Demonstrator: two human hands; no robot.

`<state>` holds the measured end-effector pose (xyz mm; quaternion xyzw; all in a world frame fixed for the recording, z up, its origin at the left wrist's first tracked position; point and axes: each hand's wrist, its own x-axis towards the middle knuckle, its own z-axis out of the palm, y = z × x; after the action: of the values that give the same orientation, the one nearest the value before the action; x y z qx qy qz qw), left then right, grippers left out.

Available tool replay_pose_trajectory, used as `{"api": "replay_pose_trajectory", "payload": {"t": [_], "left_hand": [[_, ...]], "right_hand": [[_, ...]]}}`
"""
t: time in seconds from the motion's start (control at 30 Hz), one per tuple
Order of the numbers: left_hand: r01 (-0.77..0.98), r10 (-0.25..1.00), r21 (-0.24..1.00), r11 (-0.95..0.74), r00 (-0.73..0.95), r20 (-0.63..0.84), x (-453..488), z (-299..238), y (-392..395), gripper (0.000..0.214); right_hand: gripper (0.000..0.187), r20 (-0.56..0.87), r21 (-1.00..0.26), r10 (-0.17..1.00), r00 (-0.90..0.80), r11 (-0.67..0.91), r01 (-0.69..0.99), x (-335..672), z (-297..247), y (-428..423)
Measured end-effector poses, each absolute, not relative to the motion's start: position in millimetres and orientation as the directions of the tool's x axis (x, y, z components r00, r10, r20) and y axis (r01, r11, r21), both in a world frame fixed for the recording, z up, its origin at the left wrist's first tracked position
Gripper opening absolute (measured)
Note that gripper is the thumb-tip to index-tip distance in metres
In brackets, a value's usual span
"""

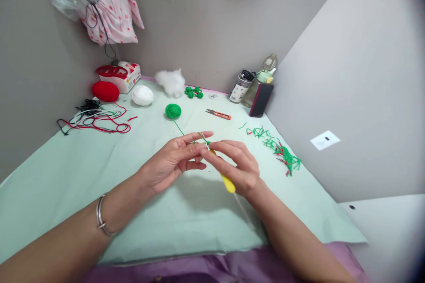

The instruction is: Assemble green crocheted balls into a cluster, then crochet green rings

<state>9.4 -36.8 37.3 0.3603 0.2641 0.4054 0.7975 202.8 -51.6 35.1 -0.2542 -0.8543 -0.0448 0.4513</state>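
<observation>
My right hand [237, 163] is closed on a crochet hook with a yellow handle [228, 183], its tip pointing toward my left fingers. A thin pale strand trails from the handle's lower end. My left hand [175, 157] pinches a small bit of green yarn work [206, 143] where both hands meet, and its index finger is stretched out with yarn over it. From there a green strand [179, 128] runs back to the green yarn ball [173, 111] on the table. The fingers partly hide the stitches and the hook's tip.
Orange thread snips [219, 114] lie behind my hands. Green and red yarn scraps [282, 152], a phone [261, 100] and a pen holder [241, 88] are right. Left are red [105, 91] and white yarn balls [142, 96] and tangled yarn [99, 119]. Stuffing [171, 82] and green pieces [194, 92] sit behind.
</observation>
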Motion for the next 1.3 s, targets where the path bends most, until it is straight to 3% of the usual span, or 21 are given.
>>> {"api": "replay_pose_trajectory", "payload": {"t": [0.1,0.17,0.27,0.37,0.47,0.53,0.57,0.7,0.8,0.9,1.0,1.17,1.3], "left_hand": [[-0.456,0.863,0.805,0.379,0.489,-0.129,8,40,-36,0.041],[-0.46,0.895,0.831,0.314,0.434,-0.098,9,41,-37,0.041],[-0.449,0.924,0.865,0.224,0.381,-0.041,11,39,-40,0.048],[-0.433,0.942,0.886,0.165,0.336,-0.012,14,35,-42,0.056],[-0.43,0.936,0.883,0.188,0.35,-0.029,15,32,-43,0.058],[-0.437,0.916,0.865,0.247,0.396,-0.062,15,33,-43,0.056],[-0.443,0.903,0.851,0.281,0.422,-0.078,15,34,-43,0.053],[-0.462,0.859,0.803,0.377,0.499,-0.116,11,40,-41,0.042],[-0.482,0.866,0.798,0.362,0.49,-0.096,6,43,-38,0.035],[-0.479,0.876,0.819,0.317,0.479,-0.059,4,43,-37,0.03],[-0.456,0.883,0.851,0.26,0.469,-0.018,7,41,-39,0.029],[-0.437,0.881,0.871,0.222,0.474,0.013,12,37,-42,0.035],[-0.415,0.883,0.875,0.251,0.468,-0.031,11,38,-40,0.036]], "right_hand": [[0.025,0.773,-0.486,0.579,-0.259,0.803,0.345,201,39,-50],[0.017,0.663,-0.718,0.736,-0.134,0.677,0.163,201,44,-47],[0.019,0.469,-0.883,0.876,-0.11,0.467,-0.052,199,45,-42],[0.016,0.531,-0.832,0.835,-0.146,0.546,0.097,197,38,-42],[0.019,0.716,-0.54,0.658,-0.233,0.733,0.412,195,30,-48],[0.027,0.777,-0.385,0.56,-0.286,0.783,0.488,194,27,-50],[0.029,0.787,-0.371,0.544,-0.291,0.794,0.481,195,28,-51],[0.025,0.727,-0.588,0.657,-0.2,0.746,0.312,198,35,-47],[0.015,0.627,-0.767,0.775,-0.077,0.632,0.115,202,40,-42],[0.016,0.501,-0.865,0.865,-0.012,0.5,-0.052,205,42,-37],[0.017,0.444,-0.893,0.894,-0.057,0.436,-0.115,203,43,-37],[0.012,0.541,-0.834,0.813,-0.215,0.551,-0.013,197,43,-43],[0.014,0.502,-0.864,0.847,-0.173,0.501,-0.053,198,44,-42]]}}
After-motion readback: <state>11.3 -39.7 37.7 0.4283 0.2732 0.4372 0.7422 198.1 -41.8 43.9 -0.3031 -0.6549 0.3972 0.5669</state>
